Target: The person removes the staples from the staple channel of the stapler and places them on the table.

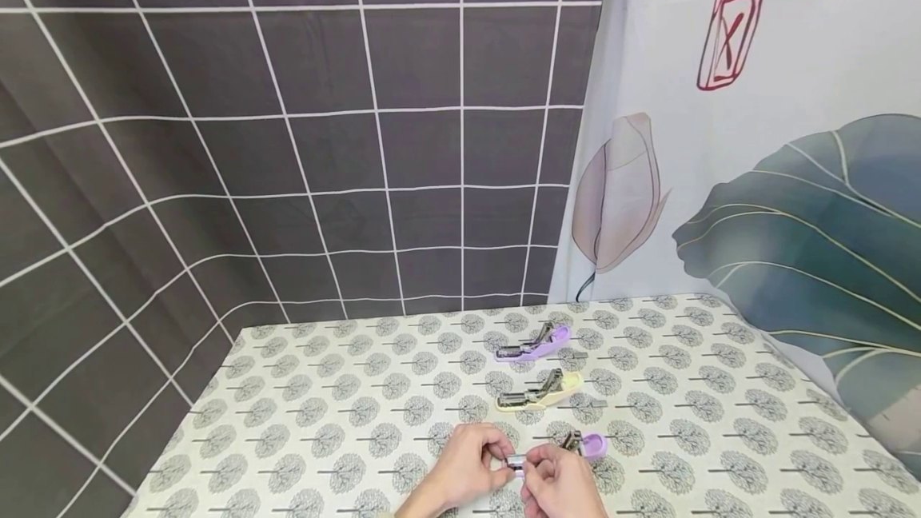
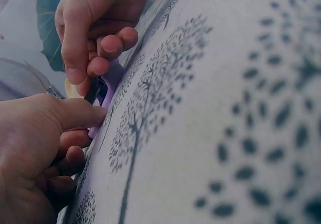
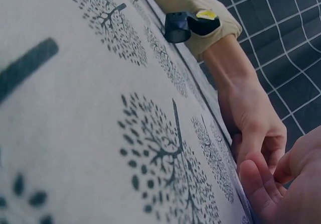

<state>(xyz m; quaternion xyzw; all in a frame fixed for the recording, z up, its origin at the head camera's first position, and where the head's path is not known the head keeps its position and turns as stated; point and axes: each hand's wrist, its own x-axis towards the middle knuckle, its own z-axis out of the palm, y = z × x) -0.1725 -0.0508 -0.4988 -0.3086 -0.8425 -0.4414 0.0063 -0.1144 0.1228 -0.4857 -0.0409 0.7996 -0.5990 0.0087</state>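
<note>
A purple stapler (image 1: 593, 445) lies nearest on the table, its metal parts raised at the right and its middle covered by the hands. At its left end, my left hand (image 1: 464, 466) pinches the silver metal channel (image 1: 515, 462) and the purple base between thumb and fingers. My right hand (image 1: 564, 482) has its thumb and curled fingers on the same stapler, just right of the left fingertips. In the left wrist view, both hands meet at the purple base (image 2: 113, 76). Whether a small piece sits between the right fingertips is hidden.
Behind the hands lie a yellow stapler (image 1: 543, 394) and, farther back, another purple stapler (image 1: 536, 346), both with metal parts swung up. The table wears a tree-patterned cloth (image 1: 288, 430). A dark grid curtain (image 1: 417, 150) and a white floral curtain (image 1: 647, 38) hang behind.
</note>
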